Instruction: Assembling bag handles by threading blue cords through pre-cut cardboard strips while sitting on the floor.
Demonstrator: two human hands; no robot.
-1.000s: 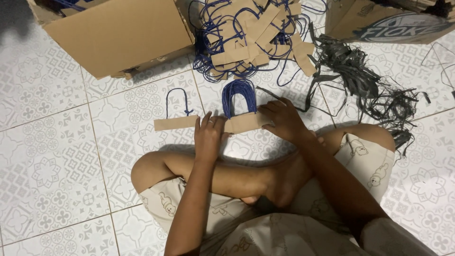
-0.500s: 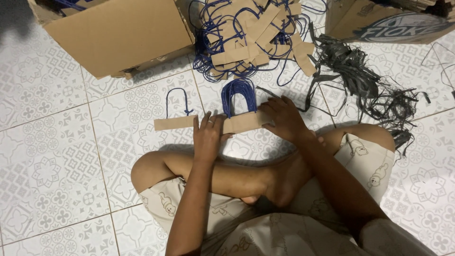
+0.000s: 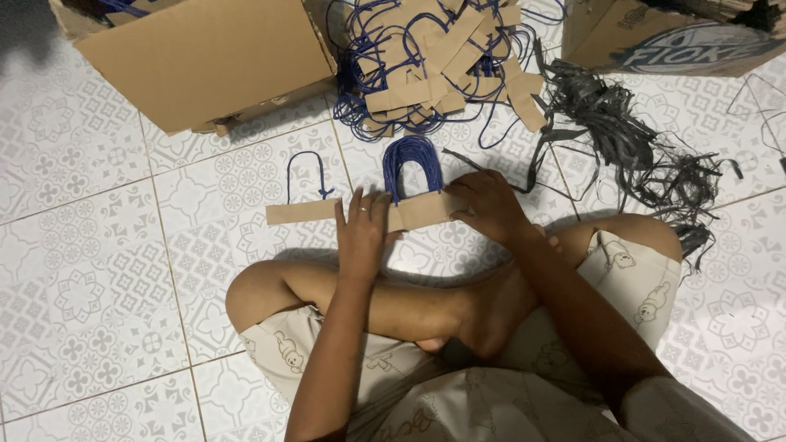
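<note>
I sit cross-legged on a tiled floor. My left hand [image 3: 362,232] presses flat, fingers apart, on a brown cardboard strip [image 3: 299,212] that carries a single blue cord loop [image 3: 304,172]. My right hand [image 3: 485,205] grips the end of a stack of cardboard strips [image 3: 419,211] topped by a thick bundle of blue cord loops [image 3: 412,164]. The two hands lie side by side, with the stack between them.
A heap of blue cord handles on cardboard strips [image 3: 434,61] lies ahead. A brown cardboard box [image 3: 205,57] is at the upper left, another box [image 3: 671,37] at the upper right. Tangled dark grey plastic straps [image 3: 630,139] spread on the right.
</note>
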